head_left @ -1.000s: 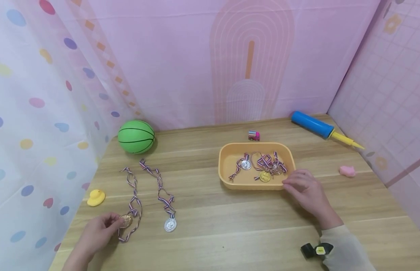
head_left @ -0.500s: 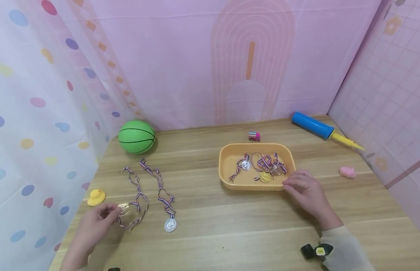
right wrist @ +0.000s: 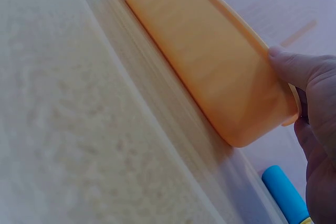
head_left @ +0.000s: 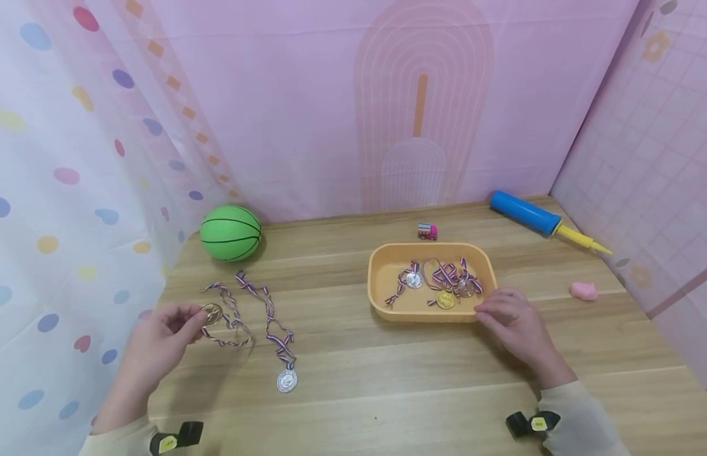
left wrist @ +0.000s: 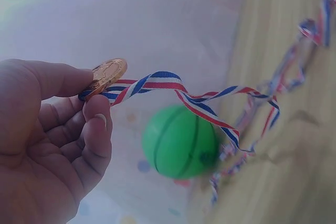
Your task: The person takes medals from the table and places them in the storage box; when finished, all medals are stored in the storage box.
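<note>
Lifted since prior frame: left hand (head_left: 159,342) pinches gold medal (head_left: 211,313); right hand (head_left: 515,323) grips tray (head_left: 382,297).

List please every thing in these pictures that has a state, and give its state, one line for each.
left hand: pinches the bronze medal.
bronze medal: lifted, ribbon trailing to the table.
silver medal: flat on the table, untouched.
right hand: holds the tray's near corner.
orange tray: on the table, several medals inside.
green ball: resting by the curtain.
blue pump: lying on its side.
</note>
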### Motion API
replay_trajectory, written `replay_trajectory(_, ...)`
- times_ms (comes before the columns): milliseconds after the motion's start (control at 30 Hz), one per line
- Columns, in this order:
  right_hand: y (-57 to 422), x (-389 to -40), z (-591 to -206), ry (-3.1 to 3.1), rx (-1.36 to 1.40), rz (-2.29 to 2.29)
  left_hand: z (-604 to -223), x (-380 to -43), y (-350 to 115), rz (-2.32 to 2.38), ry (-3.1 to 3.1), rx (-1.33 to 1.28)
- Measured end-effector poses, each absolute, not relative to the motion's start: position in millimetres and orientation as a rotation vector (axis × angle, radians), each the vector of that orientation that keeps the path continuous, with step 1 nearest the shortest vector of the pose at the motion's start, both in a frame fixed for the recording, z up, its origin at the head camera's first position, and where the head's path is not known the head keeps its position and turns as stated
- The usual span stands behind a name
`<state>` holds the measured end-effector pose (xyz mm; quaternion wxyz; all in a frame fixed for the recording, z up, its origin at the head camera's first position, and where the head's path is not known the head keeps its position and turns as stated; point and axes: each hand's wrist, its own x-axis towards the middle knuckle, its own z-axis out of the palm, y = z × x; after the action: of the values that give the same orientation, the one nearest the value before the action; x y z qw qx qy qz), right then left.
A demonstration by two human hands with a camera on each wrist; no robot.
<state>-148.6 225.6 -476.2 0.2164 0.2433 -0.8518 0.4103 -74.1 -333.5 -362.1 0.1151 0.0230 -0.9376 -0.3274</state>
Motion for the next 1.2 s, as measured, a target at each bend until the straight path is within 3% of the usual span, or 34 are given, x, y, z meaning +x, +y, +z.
replay_trajectory(733, 227, -150, -480, -2.380, 0.649, 1.165, -297, -138, -265, -1.063, -2.726, -0.188)
replay_trajectory(1200, 227, -147, -477, -2.421, 0.626, 1.156, -272, -171, -207, -1.479, -2.595, -0.296)
